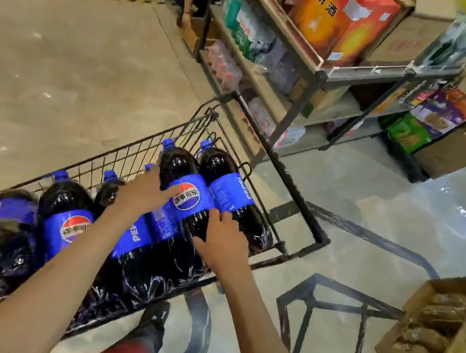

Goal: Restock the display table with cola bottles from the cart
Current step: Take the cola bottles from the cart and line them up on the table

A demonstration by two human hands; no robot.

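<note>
Several cola bottles lie on their sides in the wire cart, which fills the lower left of the frame. They are packed side by side, with the blue caps pointing to the upper left.

Near the middle of the frame the left hand rests on the shoulder of the logo bottle, and its thumb reaches onto the blue label. I cannot tell whether its fingers already curl round the bottle.

Just to the right and lower, the right hand lies on the dark lower body of the same bottle. Its fingers are spread and nearly straight. They touch the edge of the label and hold nothing.

The logo bottle is therefore under both hands and between them. It touches a neighbour bottle on its right.

I judge these bottles to be large, full and heavy. The plastic is smooth and gives a little under pressure, and the label film is probably slippery. A good hold would be one hand round the narrow neck below the cap and the other hand under the base.

At the lower right of the frame stand open cardboard boxes.
</note>
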